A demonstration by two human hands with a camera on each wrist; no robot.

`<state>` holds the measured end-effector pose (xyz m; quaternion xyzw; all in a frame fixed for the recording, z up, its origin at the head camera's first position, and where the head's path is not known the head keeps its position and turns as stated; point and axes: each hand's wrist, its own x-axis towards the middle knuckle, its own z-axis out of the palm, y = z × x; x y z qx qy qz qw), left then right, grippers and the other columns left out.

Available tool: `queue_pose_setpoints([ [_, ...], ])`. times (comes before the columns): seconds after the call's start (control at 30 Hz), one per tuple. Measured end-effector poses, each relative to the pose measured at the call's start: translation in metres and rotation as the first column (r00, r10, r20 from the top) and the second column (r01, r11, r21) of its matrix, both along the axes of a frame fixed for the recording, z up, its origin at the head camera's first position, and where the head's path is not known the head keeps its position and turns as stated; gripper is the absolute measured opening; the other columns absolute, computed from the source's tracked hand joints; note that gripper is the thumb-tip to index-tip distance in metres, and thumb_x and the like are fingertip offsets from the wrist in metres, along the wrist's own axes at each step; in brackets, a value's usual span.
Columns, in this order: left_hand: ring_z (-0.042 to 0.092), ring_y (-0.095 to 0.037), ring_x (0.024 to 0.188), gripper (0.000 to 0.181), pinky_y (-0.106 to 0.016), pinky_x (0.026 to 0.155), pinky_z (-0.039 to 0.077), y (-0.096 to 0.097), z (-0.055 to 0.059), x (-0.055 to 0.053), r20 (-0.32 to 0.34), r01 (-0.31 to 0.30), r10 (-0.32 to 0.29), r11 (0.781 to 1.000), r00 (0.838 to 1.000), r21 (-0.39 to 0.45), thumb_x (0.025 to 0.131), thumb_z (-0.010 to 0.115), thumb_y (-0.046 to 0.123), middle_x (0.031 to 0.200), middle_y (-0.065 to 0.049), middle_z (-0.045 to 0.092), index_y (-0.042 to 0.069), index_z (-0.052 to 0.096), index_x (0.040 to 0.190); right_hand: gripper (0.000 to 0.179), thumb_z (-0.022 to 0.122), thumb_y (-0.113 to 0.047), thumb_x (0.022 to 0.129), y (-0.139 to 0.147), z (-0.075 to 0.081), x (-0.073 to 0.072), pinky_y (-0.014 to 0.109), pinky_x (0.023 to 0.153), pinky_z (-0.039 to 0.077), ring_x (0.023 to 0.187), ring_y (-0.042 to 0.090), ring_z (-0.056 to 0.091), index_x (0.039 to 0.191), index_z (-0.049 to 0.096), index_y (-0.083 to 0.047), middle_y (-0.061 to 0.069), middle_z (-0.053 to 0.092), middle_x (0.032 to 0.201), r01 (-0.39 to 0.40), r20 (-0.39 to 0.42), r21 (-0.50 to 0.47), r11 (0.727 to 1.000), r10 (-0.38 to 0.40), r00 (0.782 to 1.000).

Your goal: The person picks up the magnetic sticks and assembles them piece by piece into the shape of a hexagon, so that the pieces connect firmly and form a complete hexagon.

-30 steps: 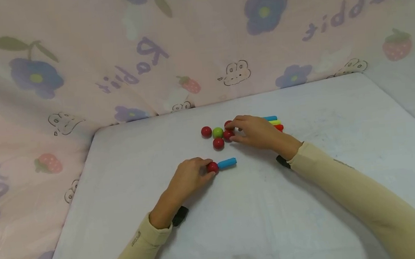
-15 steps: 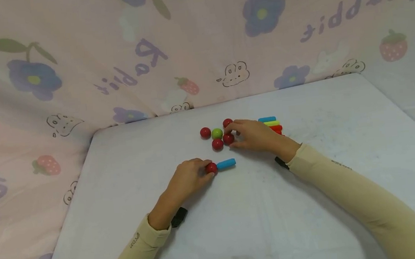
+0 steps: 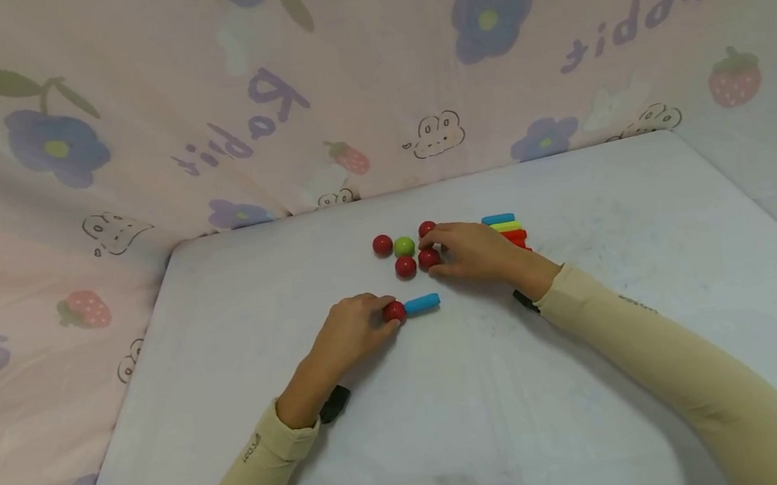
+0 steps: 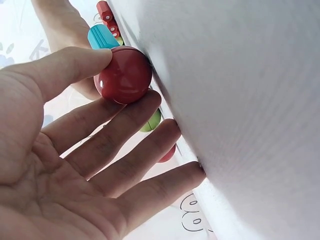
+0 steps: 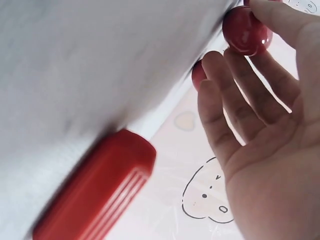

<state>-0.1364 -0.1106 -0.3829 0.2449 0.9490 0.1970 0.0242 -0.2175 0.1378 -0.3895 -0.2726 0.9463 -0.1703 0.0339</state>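
Head view: on the white worktop (image 3: 484,388), the left hand (image 3: 349,329) pinches a glossy, hard-looking red ball (image 3: 395,312) at the end of a blue plastic stick (image 3: 423,303); the right hand (image 3: 476,252) grasps a second glossy red ball (image 3: 429,260).

Left wrist view: thumb and fingers hold opposite sides; it is probably light and slippery.

Right wrist view: fingers span the second ball, likely steadiest around its widest part.

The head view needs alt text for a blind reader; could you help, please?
A person's left hand pinches a red ball at one end of a blue stick; the right hand pinches another red ball near a green ball, three more red balls and coloured sticks, on a white table.
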Motion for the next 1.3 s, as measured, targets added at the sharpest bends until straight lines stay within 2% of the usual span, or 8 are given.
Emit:
queue_pose_setpoints([
  [0.1, 0.064, -0.015, 0.082, 0.032, -0.031, 0.076, 0.056, 0.0002, 0.0003, 0.0005, 0.005, -0.002, 0.002, 1.000, 1.000, 0.004, 0.087, 0.077, 0.022, 0.098, -0.004, 0.076, 0.008, 0.074, 0.116, 0.048, 0.074, -0.036, 0.089, 0.0000, 0.0004, 0.0004, 0.043, 0.099, 0.054, 0.116, 0.023, 0.063, 0.131, 0.063, -0.017, 0.006, 0.064, 0.131, 0.008, 0.008, 0.004, 1.000, -0.008, 1.000],
  [0.27, 0.066, -0.017, 0.086, 0.033, -0.033, 0.080, 0.058, 0.0009, 0.0002, 0.0018, 0.021, -0.006, 0.006, 1.000, 1.000, 0.009, 0.087, 0.077, 0.022, 0.101, -0.004, 0.076, 0.008, 0.074, 0.117, 0.048, 0.074, -0.035, 0.089, 0.0005, -0.0012, 0.0015, 0.042, 0.097, 0.055, 0.114, 0.023, 0.064, 0.132, 0.062, -0.016, 0.006, 0.065, 0.130, 0.011, 0.016, 0.015, 1.000, -0.012, 1.000],
  [0.67, 0.066, -0.016, 0.084, 0.032, -0.032, 0.078, 0.058, -0.0001, 0.0008, 0.0016, 0.003, -0.002, 0.002, 1.000, 1.000, 0.004, 0.087, 0.077, 0.021, 0.101, -0.005, 0.076, 0.008, 0.074, 0.116, 0.049, 0.075, -0.033, 0.088, 0.0001, -0.0042, -0.0004, 0.041, 0.095, 0.056, 0.108, 0.021, 0.064, 0.132, 0.063, -0.016, 0.005, 0.065, 0.128, -0.006, -0.010, 0.036, 0.999, 0.007, 1.000],
  [0.83, 0.067, -0.017, 0.086, 0.033, -0.034, 0.079, 0.058, -0.0003, -0.0003, 0.0013, 0.009, 0.000, 0.000, 1.000, 1.000, 0.005, 0.087, 0.077, 0.021, 0.101, -0.005, 0.076, 0.008, 0.074, 0.117, 0.049, 0.075, -0.032, 0.088, 0.0006, -0.0043, 0.0004, 0.044, 0.097, 0.055, 0.116, 0.025, 0.064, 0.133, 0.062, -0.017, 0.007, 0.064, 0.132, 0.004, -0.006, 0.036, 0.999, -0.003, 1.000],
  [1.07, 0.067, -0.017, 0.086, 0.034, -0.033, 0.079, 0.058, -0.0008, -0.0003, 0.0006, 0.005, -0.001, 0.001, 1.000, 1.000, 0.002, 0.087, 0.077, 0.022, 0.101, -0.005, 0.076, 0.008, 0.073, 0.118, 0.050, 0.075, -0.034, 0.088, 0.0029, -0.0041, 0.0014, 0.038, 0.086, 0.058, 0.099, 0.020, 0.065, 0.133, 0.060, -0.016, 0.006, 0.069, 0.119, 0.008, -0.020, 0.034, 0.999, -0.007, 1.000],
  [1.3, 0.067, -0.018, 0.088, 0.035, -0.034, 0.081, 0.058, -0.0013, 0.0015, 0.0016, 0.015, -0.008, 0.008, 1.000, 1.000, 0.002, 0.087, 0.077, 0.022, 0.103, -0.006, 0.076, 0.007, 0.073, 0.119, 0.051, 0.074, -0.034, 0.089, 0.0015, -0.0030, 0.0026, 0.039, 0.087, 0.058, 0.098, 0.020, 0.065, 0.133, 0.060, -0.014, 0.006, 0.069, 0.121, 0.008, -0.021, 0.035, 0.999, -0.007, 1.000],
])
